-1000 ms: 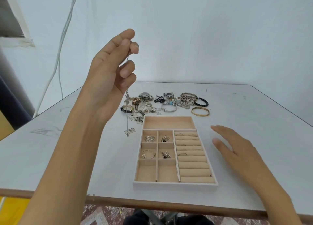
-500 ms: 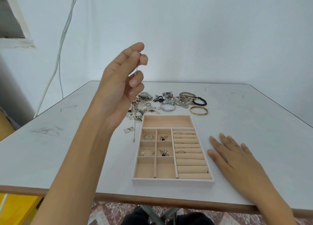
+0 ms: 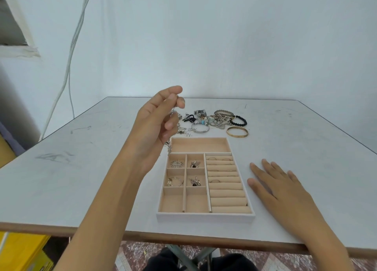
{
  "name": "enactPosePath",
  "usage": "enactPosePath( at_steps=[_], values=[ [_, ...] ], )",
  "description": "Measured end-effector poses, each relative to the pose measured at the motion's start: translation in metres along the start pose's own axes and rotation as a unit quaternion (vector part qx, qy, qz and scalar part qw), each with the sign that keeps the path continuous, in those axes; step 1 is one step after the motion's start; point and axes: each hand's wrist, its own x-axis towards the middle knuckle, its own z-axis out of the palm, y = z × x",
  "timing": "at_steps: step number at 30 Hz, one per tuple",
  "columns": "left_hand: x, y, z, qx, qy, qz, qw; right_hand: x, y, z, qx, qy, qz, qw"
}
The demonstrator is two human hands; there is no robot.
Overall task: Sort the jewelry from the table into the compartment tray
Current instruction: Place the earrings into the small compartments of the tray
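Chain (image 3: 169, 147), thin and silver, dangles pinched by left hand (image 3: 157, 123) beside tray (image 3: 204, 217), right hand (image 3: 279, 181) flat on table (image 3: 102, 168)

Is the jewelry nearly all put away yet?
Not yet. Done: four small pockets of the tray hold pieces, and a few rings sit in the rolls. In hand: the left hand has a chain in its grip, dangling by the tray's far left corner. Left: the pile and the gold bangle beyond the tray; the long pocket is empty.
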Motion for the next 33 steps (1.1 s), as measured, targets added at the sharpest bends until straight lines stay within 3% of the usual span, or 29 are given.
enactPosePath(
  at_steps=[17,26,33],
  values=[
    [-0.024,-0.03,-0.025,0.192,-0.021,-0.053,0.98,-0.001,0.002,0.0,0.006,-0.001,-0.004,1.0],
    [-0.038,-0.029,-0.027,0.22,-0.072,-0.06,0.971,-0.001,0.002,0.0,0.017,0.003,-0.008,1.0],
    [-0.046,-0.033,-0.033,0.361,-0.071,-0.03,0.929,-0.001,0.004,0.002,0.023,0.006,-0.012,1.0]
  ],
)
